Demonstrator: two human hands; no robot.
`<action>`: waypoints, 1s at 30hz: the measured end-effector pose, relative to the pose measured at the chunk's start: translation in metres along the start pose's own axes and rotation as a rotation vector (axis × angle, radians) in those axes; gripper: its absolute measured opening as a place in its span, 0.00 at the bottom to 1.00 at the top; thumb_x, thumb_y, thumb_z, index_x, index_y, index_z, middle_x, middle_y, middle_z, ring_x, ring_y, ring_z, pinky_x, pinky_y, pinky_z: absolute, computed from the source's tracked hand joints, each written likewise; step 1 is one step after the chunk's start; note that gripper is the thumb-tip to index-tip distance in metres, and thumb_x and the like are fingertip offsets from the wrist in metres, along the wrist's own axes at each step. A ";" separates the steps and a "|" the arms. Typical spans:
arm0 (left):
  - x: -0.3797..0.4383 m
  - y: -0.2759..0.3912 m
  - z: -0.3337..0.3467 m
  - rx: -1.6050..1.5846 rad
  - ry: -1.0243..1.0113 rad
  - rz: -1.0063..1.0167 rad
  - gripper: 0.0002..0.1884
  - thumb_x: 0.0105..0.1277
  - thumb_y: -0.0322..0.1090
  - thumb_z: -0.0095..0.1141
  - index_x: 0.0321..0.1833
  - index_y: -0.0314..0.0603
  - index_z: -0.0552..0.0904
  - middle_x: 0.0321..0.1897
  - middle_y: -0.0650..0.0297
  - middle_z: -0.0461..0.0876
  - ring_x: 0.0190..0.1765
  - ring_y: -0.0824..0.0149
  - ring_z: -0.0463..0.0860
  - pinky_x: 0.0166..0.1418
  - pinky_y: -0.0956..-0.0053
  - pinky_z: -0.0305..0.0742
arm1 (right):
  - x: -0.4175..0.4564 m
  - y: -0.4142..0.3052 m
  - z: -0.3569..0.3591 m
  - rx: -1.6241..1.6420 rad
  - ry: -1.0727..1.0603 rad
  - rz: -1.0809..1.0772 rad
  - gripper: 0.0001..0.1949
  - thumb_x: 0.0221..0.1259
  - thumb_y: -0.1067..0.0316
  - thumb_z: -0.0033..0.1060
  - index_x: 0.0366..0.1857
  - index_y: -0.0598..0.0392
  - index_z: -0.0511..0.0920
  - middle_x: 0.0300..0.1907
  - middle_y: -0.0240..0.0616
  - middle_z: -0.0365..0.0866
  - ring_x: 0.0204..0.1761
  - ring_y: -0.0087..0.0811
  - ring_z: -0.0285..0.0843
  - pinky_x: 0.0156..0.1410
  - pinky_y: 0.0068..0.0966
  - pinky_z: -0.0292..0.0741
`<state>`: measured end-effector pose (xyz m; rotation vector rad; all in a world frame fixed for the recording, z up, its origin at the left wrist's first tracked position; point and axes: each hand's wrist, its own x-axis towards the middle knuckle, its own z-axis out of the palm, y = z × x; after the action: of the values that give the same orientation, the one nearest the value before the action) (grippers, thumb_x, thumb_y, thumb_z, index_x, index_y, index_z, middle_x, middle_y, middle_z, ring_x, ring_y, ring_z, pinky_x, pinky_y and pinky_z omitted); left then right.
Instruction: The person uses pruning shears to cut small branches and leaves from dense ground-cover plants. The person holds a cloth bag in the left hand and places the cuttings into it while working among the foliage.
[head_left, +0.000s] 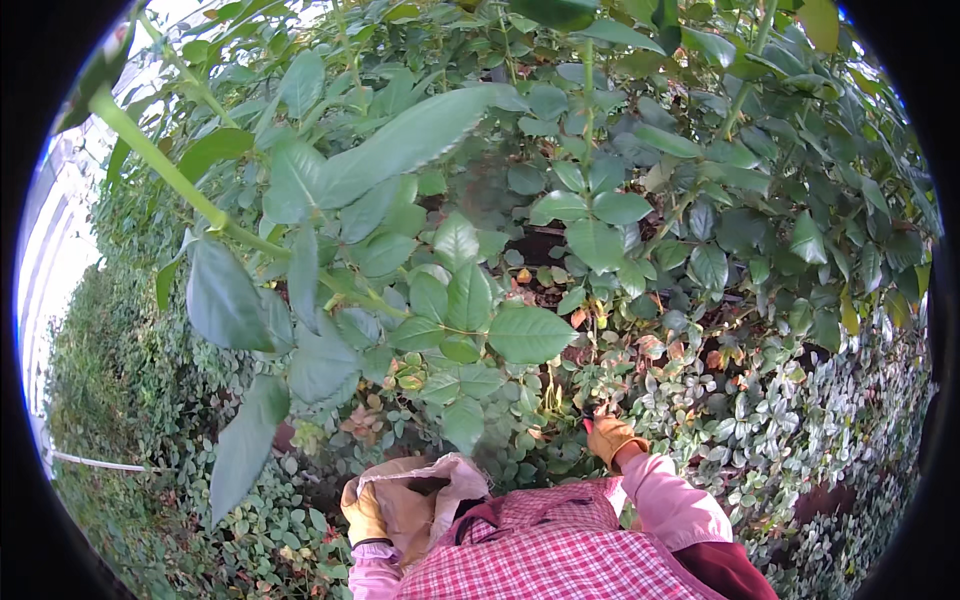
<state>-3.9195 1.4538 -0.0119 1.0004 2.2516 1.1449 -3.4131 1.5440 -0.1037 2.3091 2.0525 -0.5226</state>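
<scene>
My left hand (364, 512), in a tan work glove, grips the rim of a pale woven sack (409, 491). The sack's mouth gapes against the front of my checked apron (547, 559), and its inside is mostly in shadow. Lower right of centre, my gloved right hand (611, 437) is closed around a tool with a red handle (588, 425); it looks like pruning shears, but the blades are lost among the leaves. Low rose foliage (551, 405), some of it yellowed, lies just beyond that hand.
A thick green rose stem (161, 169) slants close across the upper left, bearing large leaves (405, 146). Taller rose bushes (720, 150) fill the far side. Dense low growth (810, 420) spreads to the right. A thin white pipe or cord (97, 462) runs at the left edge.
</scene>
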 end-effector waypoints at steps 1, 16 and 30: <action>0.002 0.018 -0.002 -0.044 -0.036 -0.036 0.14 0.72 0.39 0.58 0.48 0.33 0.84 0.40 0.55 0.87 0.41 0.64 0.84 0.49 0.68 0.77 | -0.009 -0.001 -0.009 -0.007 -0.017 0.021 0.27 0.73 0.45 0.48 0.60 0.60 0.70 0.35 0.53 0.86 0.35 0.54 0.87 0.41 0.49 0.80; 0.177 -0.024 -0.074 -0.363 -0.179 -0.314 0.26 0.70 0.36 0.60 0.68 0.32 0.74 0.53 0.53 0.83 0.51 0.58 0.81 0.57 0.62 0.77 | -0.072 -0.207 -0.066 0.149 0.384 0.455 0.21 0.76 0.53 0.42 0.63 0.54 0.72 0.45 0.56 0.83 0.41 0.52 0.85 0.43 0.47 0.80; 0.340 -0.032 -0.183 -0.449 -0.050 -0.009 0.26 0.72 0.42 0.54 0.69 0.38 0.73 0.60 0.47 0.80 0.59 0.53 0.80 0.65 0.62 0.74 | -0.103 -0.320 -0.071 0.497 0.171 0.246 0.25 0.71 0.54 0.53 0.65 0.58 0.69 0.31 0.56 0.84 0.33 0.56 0.85 0.37 0.50 0.77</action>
<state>-4.2713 1.6038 0.0518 0.8209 1.8360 1.5124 -3.7147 1.5063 0.0571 2.9224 1.8173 -0.9405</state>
